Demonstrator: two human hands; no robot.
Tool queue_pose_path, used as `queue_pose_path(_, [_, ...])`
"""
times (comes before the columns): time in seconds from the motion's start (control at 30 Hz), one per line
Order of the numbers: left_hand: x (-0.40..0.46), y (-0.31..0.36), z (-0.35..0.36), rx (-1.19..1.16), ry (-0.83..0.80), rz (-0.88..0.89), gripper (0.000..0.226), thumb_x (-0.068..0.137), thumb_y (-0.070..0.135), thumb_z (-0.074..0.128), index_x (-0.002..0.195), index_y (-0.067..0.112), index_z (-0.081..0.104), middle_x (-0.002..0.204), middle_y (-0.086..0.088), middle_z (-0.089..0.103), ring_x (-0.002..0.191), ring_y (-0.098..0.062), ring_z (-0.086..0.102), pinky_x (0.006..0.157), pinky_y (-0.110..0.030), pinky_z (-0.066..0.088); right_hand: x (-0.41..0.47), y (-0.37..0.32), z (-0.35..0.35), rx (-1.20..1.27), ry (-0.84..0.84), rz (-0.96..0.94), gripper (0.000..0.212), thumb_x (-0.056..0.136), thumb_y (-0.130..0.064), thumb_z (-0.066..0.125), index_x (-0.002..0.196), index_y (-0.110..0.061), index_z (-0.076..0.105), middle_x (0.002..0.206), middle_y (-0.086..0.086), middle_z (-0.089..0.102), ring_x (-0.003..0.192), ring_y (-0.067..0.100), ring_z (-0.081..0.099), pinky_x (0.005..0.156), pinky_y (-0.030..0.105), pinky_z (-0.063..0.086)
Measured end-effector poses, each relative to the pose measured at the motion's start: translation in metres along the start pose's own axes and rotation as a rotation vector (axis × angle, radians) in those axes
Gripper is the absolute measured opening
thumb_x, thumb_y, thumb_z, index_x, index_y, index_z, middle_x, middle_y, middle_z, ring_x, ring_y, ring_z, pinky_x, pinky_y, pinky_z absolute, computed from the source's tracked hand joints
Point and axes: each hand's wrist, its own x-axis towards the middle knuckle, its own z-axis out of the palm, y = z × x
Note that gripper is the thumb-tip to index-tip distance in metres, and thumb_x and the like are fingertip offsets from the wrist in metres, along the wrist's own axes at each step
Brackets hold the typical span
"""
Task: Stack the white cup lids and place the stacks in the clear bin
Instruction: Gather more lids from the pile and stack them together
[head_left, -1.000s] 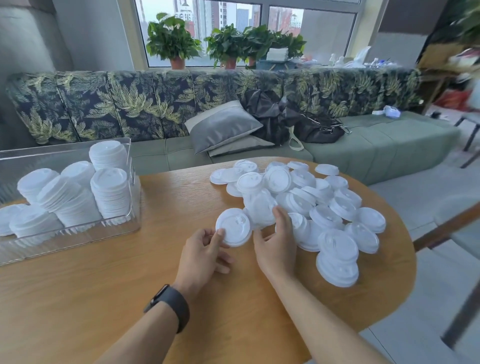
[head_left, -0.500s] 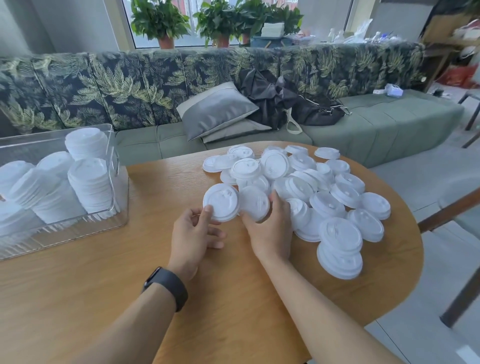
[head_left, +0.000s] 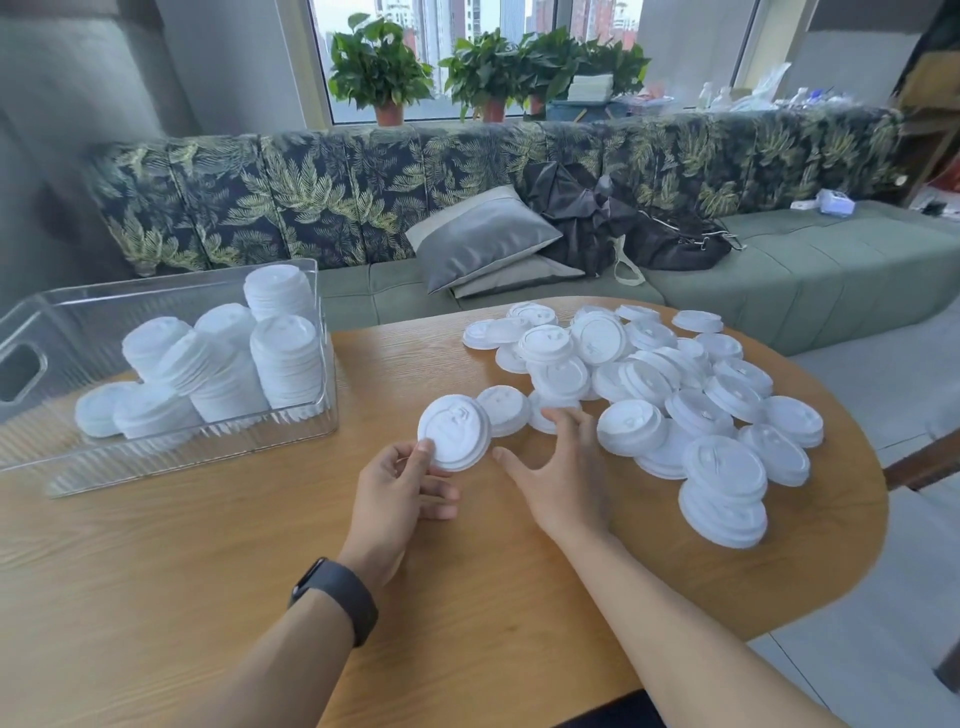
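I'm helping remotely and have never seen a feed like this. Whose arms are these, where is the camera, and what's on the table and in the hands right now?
No machine here: these are a person's two bare arms, seen from a wide-angle camera worn on their head, looking forward and down. There is only this one view.

On the wooden table lies a loose pile of white lids. At the left stands a clear bin already holding several lid stacks.

The left hand, with a dark wristband, pinches one lid by its edge. The right hand is spread open, fingertips at the near edge of the pile, gripping nothing.
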Motion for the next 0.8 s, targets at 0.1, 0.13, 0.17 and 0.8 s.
queue_pose_path(0.1, [-0.004,0.001,-0.017,-0.003,0.022,-0.002,0.03,0.105,0.03,0.059,0.116,0.002,0.061,0.09,-0.015,0.067,0.065,-0.024,0.068,0.053,-0.034,0.06,0.001,-0.012,0.007,-0.039,-0.044,-0.005,0.08,0.08,-0.059,0.079,0.144,-0.023,0.047,0.149,-0.011,0.038,0.121,0.013,0.054,0.082,0.027,0.042])
queue_pose_path(0.13, [-0.005,0.002,-0.021,-0.008,0.031,-0.002,0.03,0.105,0.029,0.06,0.116,0.002,0.061,0.089,-0.015,0.067,0.064,-0.024,0.068,0.053,-0.034,0.06,0.003,-0.016,0.01,-0.047,-0.053,-0.002,0.084,0.08,-0.06,0.078,0.147,-0.024,0.044,0.152,-0.012,0.036,0.122,0.014,0.055,0.081,0.029,0.043])
queue_pose_path(0.17, [-0.006,0.002,-0.024,-0.012,0.037,-0.002,0.029,0.105,0.029,0.06,0.115,0.002,0.061,0.088,-0.014,0.067,0.064,-0.024,0.068,0.053,-0.034,0.06,0.006,-0.019,0.014,-0.055,-0.058,0.002,0.087,0.081,-0.061,0.077,0.15,-0.024,0.04,0.155,-0.013,0.034,0.125,0.015,0.056,0.081,0.032,0.045])
queue_pose_path(0.8, [-0.007,0.001,-0.033,-0.054,0.035,0.002,0.028,0.104,0.029,0.061,0.113,0.003,0.063,0.08,-0.003,0.068,0.067,-0.026,0.069,0.052,-0.035,0.058,0.016,-0.035,0.039,0.104,-0.078,0.03,0.067,0.074,-0.045,0.087,0.125,-0.03,0.046,0.124,-0.012,0.055,0.102,0.015,0.06,0.073,0.031,0.039])
